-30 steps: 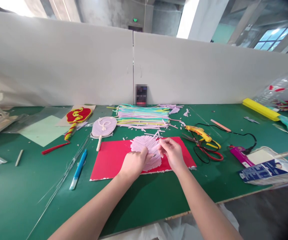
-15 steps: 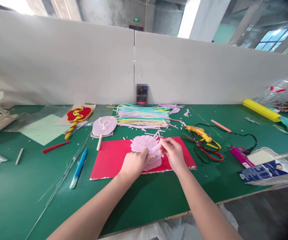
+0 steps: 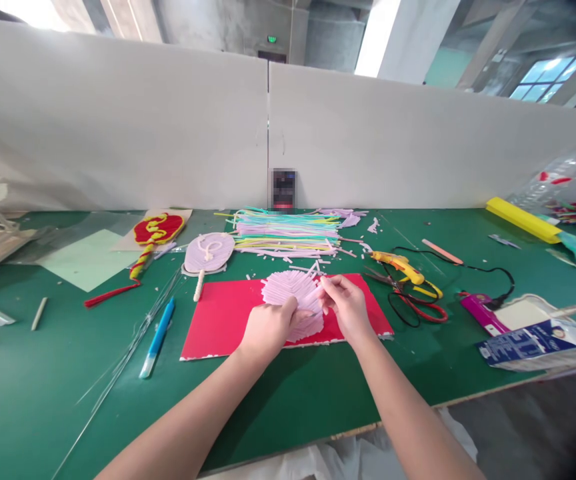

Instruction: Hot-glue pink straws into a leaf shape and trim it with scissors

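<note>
A green tabletop [image 3: 298, 400], dotted with lilac offcuts on its far side, ran back to pale partition panels [image 3: 118, 127]. Beyond them stood a grey concrete room with a white pillar [image 3: 385, 40], a lit green sign [image 3: 271, 39] and, far right, a window [image 3: 551, 77]. A red board [image 3: 221, 320] lay near the middle, and over it was the lilac ribbed piece [image 3: 281, 287]. The left hand [image 3: 268, 327] was closed on its near part, thumb on top. At its right edge, the right hand [image 3: 349, 308] had thumb and fingertips pinched together on a lilac strip [image 3: 314, 293].
</note>
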A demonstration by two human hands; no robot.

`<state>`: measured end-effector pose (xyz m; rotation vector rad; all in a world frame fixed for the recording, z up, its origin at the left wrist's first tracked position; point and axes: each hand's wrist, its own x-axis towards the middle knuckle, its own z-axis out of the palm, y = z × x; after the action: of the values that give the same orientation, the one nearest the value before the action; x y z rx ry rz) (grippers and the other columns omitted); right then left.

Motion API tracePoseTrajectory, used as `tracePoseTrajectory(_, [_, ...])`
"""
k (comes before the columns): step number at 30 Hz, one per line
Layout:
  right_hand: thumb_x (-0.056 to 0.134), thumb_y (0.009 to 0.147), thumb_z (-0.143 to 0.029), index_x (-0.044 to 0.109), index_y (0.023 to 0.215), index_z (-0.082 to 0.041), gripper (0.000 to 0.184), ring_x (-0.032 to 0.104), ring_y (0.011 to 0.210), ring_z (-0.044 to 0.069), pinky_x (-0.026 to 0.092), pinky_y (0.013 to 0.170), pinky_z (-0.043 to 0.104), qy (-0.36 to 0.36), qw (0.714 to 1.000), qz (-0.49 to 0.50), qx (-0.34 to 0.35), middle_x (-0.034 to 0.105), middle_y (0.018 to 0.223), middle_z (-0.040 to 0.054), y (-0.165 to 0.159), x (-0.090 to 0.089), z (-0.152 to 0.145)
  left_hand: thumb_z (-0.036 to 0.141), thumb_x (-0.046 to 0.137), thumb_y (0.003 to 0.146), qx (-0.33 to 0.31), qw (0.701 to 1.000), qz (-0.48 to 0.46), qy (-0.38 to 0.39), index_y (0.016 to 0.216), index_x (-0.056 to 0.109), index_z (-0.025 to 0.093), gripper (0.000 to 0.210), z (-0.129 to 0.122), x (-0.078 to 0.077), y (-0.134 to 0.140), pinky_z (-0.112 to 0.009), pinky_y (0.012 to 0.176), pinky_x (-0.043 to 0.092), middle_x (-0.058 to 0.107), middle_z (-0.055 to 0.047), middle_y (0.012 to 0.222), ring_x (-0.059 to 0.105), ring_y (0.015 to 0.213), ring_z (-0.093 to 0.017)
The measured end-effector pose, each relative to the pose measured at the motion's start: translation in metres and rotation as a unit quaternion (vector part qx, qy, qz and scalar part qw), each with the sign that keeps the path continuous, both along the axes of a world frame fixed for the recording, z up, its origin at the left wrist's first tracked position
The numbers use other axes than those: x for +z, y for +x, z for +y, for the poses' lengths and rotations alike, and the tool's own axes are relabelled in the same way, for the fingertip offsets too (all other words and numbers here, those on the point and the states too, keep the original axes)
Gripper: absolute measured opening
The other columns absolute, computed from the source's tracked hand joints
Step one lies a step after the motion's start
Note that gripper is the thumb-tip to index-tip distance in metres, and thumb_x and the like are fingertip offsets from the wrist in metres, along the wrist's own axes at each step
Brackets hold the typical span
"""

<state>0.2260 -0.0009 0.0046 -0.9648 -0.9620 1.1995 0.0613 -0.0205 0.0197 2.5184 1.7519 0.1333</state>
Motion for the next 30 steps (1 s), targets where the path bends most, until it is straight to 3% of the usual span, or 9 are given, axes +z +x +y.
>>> tracePoseTrajectory(30, [0.076, 0.070, -0.042, 0.060, 0.065, -0.018, 0.030, 0.053, 0.045, 0.008, 0.040, 0.037, 0.020, -0.008, 1.000, 0.003, -0.020, 0.062, 0.057, -0.0023, -0.0006, -0.0001, 0.0011, 0.045, 0.028, 0.100, -0.006, 0.999, 0.030, -0.008, 0.096, 0.061, 0.019, 0.042, -0.0009, 0.0027, 0.0028, -0.027, 0.052, 0.029, 0.072, -0.008, 0.074, 0.070, 0.073, -0.024])
